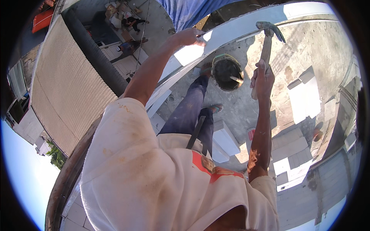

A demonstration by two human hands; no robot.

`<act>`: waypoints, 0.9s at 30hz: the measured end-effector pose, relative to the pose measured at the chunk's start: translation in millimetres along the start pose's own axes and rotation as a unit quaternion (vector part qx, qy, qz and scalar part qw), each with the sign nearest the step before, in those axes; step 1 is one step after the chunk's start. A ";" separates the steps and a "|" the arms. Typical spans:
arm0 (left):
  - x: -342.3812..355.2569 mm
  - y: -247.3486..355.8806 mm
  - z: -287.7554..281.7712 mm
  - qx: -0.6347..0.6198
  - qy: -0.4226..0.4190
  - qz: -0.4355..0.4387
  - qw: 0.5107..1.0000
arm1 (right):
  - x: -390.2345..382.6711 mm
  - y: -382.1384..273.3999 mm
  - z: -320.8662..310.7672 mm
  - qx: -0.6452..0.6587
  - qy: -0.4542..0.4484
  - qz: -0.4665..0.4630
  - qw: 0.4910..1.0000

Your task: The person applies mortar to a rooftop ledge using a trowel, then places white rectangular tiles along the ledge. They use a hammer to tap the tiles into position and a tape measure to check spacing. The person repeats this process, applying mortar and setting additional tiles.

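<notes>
My right hand [264, 80] is wrapped around the wooden handle of a claw hammer [266, 50]. The hammer is raised, its dark head at the top and the curved claw to the right. At the far left-centre my left hand [189, 37] rests at the top of a pale block wall [231, 32], fingers stretched and apart, with no tool in them. Between my two arms, a black bucket [221, 73] stands on the floor beside my foot. It holds something dark, and a light-coloured handle pokes out of it.
White blocks [225, 140] stand near my legs, and more blocks [304, 96] lie to the right. A red-and-white container [251, 134] sits by my right forearm. Beyond the wall, a person [129, 47] is far below. A corrugated roof [69, 84] lies left; a blue tarp [189, 13] hangs ahead.
</notes>
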State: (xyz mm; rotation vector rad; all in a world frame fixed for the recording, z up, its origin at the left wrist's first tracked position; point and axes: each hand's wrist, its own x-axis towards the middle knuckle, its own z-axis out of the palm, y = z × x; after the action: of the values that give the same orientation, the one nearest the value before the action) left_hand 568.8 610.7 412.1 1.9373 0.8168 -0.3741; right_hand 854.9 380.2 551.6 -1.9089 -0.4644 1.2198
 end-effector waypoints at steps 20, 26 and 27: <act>-54.5 -9.5 11.2 -0.085 -0.003 -0.063 0.994 | -2.6 46.5 42.3 -0.256 -0.014 -0.182 0.949; -60.4 1.5 5.5 -0.046 0.004 -0.082 0.996 | -0.4 37.7 34.1 -0.268 -0.030 -0.169 0.948; -58.8 0.0 6.5 -0.047 0.002 -0.080 0.996 | 3.5 40.5 32.5 -0.302 -0.045 -0.141 0.942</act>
State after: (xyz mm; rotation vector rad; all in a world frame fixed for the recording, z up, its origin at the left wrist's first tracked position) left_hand 526.5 582.4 442.3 1.7905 0.9789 -0.4214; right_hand 823.5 371.9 510.9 -2.1818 -1.2332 1.0467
